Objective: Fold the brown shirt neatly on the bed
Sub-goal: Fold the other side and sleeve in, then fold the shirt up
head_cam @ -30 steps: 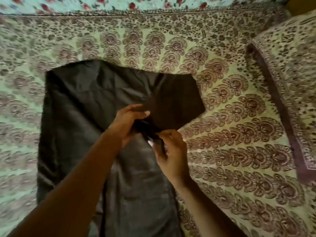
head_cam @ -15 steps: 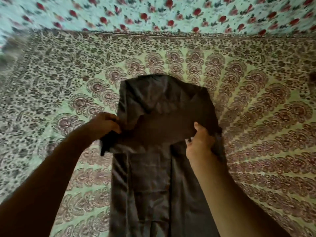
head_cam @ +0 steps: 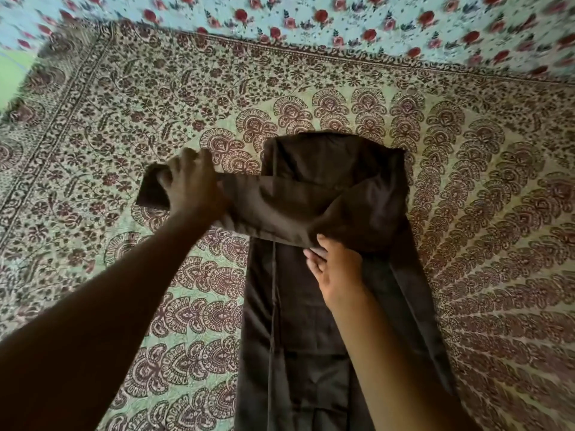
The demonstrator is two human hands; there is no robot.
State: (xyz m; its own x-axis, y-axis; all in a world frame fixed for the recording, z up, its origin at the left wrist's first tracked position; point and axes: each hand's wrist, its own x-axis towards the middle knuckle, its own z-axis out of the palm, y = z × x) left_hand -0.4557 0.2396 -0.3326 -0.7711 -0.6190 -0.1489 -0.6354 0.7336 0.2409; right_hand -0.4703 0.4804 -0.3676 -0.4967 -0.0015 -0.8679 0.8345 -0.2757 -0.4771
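The brown shirt (head_cam: 314,306) lies as a long narrow strip down the middle of the bed, running from the centre toward the near edge. One sleeve (head_cam: 280,209) is stretched across its upper part and sticks out to the left. My left hand (head_cam: 189,185) grips the far end of that sleeve over the bedsheet. My right hand (head_cam: 337,269) pinches the lower edge of the sleeve fold where it crosses the shirt body. The shirt's near end runs out of view at the bottom.
The bed is covered by a green sheet with a brown paisley print (head_cam: 482,213). A light blue cloth with red roses (head_cam: 342,23) lies along the far edge. A strip of bright green (head_cam: 12,73) shows at the far left.
My left hand has pulled the sleeve end farther out to the left, so the sleeve now lies stretched across the shirt. My right hand stays at the fold's lower edge.
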